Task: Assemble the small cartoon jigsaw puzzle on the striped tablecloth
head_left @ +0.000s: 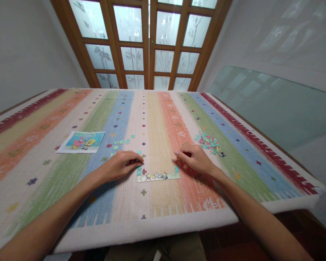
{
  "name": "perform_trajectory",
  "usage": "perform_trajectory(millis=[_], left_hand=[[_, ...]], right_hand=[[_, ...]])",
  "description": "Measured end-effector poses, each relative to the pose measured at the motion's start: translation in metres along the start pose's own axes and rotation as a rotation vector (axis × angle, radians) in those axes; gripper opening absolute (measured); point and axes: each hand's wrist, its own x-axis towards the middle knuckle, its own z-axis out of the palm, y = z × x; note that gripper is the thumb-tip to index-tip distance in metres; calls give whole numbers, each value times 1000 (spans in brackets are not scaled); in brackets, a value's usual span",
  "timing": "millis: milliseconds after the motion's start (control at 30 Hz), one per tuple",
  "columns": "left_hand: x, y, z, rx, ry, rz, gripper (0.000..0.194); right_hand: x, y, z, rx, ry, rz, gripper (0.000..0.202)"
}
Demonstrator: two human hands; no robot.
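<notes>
A partly joined jigsaw puzzle border (159,177) lies near the front of the table, with a bottom row and short sides of teal pieces. My left hand (126,162) rests at its left side, fingers curled together over the edge pieces. Whatever lies under those fingertips is hidden. To the right of the border, my right hand (194,157) hovers low over the cloth with thumb and fingers pinched. Anything in that pinch is too small to make out. Behind the left hand are several loose teal puzzle pieces (121,142). A heap of mixed puzzle pieces (208,142) sits beyond the right hand.
A printed reference picture (84,141) with a pink and a yellow cartoon figure lies to the left. The striped tablecloth (154,123) covers the table up to its front edge. Wooden doors (148,43) with frosted panes stand behind, and a glass panel (271,98) leans at right.
</notes>
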Motion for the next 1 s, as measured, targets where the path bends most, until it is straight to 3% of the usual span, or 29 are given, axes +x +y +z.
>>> perform_trajectory(millis=[533, 767, 1000], left_hand=[[0, -4, 0, 45, -58, 84, 18], [-1, -10, 1, 64, -24, 219, 15], [-1, -8, 1, 76, 11, 237, 16]], right_hand=[[-1, 0, 0, 6, 0, -35, 46], [0, 1, 0, 8, -19, -30, 44], [0, 2, 0, -7, -30, -33, 45]])
